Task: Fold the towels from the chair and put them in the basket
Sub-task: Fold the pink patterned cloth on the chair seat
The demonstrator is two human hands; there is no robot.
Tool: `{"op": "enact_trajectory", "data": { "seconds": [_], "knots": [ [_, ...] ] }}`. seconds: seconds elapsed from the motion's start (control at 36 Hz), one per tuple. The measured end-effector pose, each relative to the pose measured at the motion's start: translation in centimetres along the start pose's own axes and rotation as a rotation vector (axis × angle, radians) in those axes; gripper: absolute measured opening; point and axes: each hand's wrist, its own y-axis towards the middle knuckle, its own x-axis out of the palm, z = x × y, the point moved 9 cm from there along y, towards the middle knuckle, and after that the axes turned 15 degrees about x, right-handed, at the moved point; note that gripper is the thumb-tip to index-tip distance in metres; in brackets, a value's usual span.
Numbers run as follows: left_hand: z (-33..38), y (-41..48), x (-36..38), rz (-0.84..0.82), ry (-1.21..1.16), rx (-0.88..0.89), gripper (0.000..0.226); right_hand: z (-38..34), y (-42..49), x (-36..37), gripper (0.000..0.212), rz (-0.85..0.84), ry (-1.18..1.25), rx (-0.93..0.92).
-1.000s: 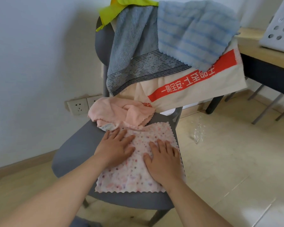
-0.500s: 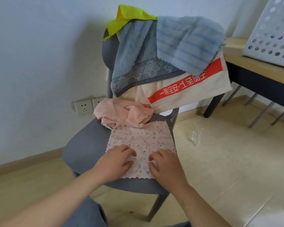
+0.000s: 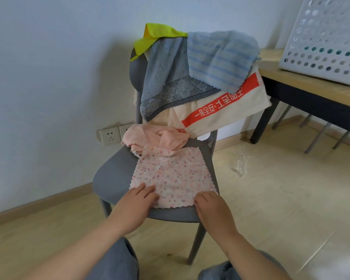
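Both hands have slid from the middle of the spotted towel point(image 3: 170, 174), flat on the chair point(image 3: 113, 178) seat, to its near corners; left hand point(image 3: 135, 207) lies flat-fingered, right hand point(image 3: 212, 209) fingers point(image 3: 203, 197) curl, grip unclear. Probably the first fold comes next

Chair point(image 3: 113, 178): grey. On its seat: speckled cloth point(image 3: 172, 174), white with pink dots; peach towel point(image 3: 150, 136). Over its back: grey towel point(image 3: 164, 77), dark striped band; pale-blue towel point(image 3: 220, 57), darker stripes; yellow-green cloth point(image 3: 158, 35); cream towel point(image 3: 230, 114), red band, white lettering. Right of chair: white basket point(image 3: 323, 41).
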Motion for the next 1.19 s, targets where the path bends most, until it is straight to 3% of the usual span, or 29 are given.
{"op": "enact_trajectory", "data": {
  "seconds": [0.06, 0.17, 0.22, 0.28, 0.36, 0.5, 0.58, 0.72, 0.86, 1.03, 1.14, 1.19],
  "knots": [
    [0.2, 0.3, -0.3, 0.011, 0.005, -0.013, 0.051, -0.1, 0.1, 0.2, 0.038, -0.01, -0.039, 0.024],
    [-0.2, 0.7, 0.2, -0.051, 0.01, -0.091, 0.025, -0.2, 0.3, 0.3, 0.037, -0.017, -0.055, 0.076],
    [-0.5, 0.6, -0.2, 0.009, -0.038, -0.152, 0.023, 0.1, 0.5, 0.3, 0.027, -0.034, -0.065, 0.1],
    [-0.9, 0.2, -0.2, -0.016, -0.089, -0.244, 0.02, 0.2, 0.7, 0.5, 0.004, -0.068, -0.045, 0.117],
    [-2.3, -0.4, -0.2, -0.003, -0.14, -0.348, 0.018, 0.7, 0.9, 1.0, 0.023, -0.082, 0.066, 0.161],
    [-2.8, -0.7, -1.4, 0.183, -0.342, -0.332, 0.008, 0.2, 1.4, 1.3, 0.017, -0.105, 0.168, 0.2],
    [-2.7, -0.6, -0.8, 0.118, -0.403, -0.288, 0.005, 0.2, 1.6, 1.3, 0.021, -0.146, 0.226, 0.215],
    [-3.5, -1.5, 0.6, -0.083, -0.407, -0.291, 0.037, 0.6, 1.3, 2.0, 0.031, -0.38, 0.324, 0.283],
    [-4.8, -1.9, -0.2, -0.16, -0.456, -0.31, 0.029, 1.4, 1.3, 1.8, 0.032, -0.482, 0.246, 0.237],
    [-8.2, -1.7, -2.2, 0.075, -0.696, -0.543, 0.019, 2.7, 3.9, -0.2, 0.021, -0.284, 0.374, 0.294],
    [-10.2, -1.6, -2.1, 0.26, -0.927, -0.71, 0.016, 4.4, 5.6, 0.0, 0.005, -0.245, 0.569, 0.48],
    [-10.9, -1.4, -1.5, 0.32, -1.045, -0.779, 0.014, 5.0, 6.4, 0.4, 0.007, -0.215, 0.636, 0.541]
  ]
}}
